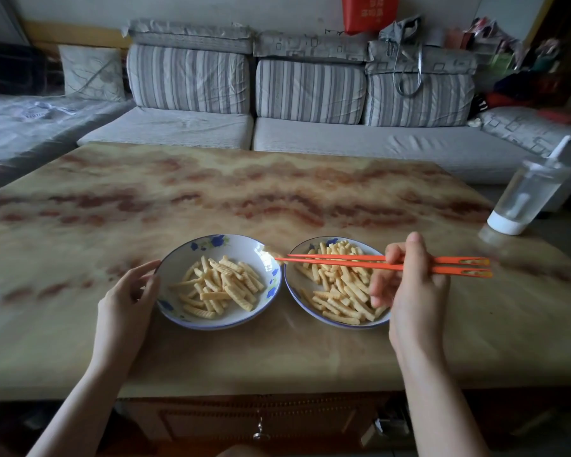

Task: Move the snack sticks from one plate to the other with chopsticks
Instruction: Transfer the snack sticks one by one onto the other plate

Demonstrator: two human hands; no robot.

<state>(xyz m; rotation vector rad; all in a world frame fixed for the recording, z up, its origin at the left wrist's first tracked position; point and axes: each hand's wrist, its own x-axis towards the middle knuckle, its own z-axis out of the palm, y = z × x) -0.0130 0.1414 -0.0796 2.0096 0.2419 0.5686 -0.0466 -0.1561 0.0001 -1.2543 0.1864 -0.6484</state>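
Head view. Left plate (244,249) sits on the surface (211,192), holding snack sticks (221,286). Left hand (126,295) at its left rim, fingers loosely curved, tips touching. Right plate (290,288) just right of it, more sticks. Right hand (409,285), fingers clamped on chopsticks (343,261); tips over the left plate's right rim, with a blurred stick there.

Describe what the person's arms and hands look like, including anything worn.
Both forearms are bare down to the frame's lower edge, and no sleeves show. The left hand and right hand are ungloved, with no ring, watch or bracelet visible.
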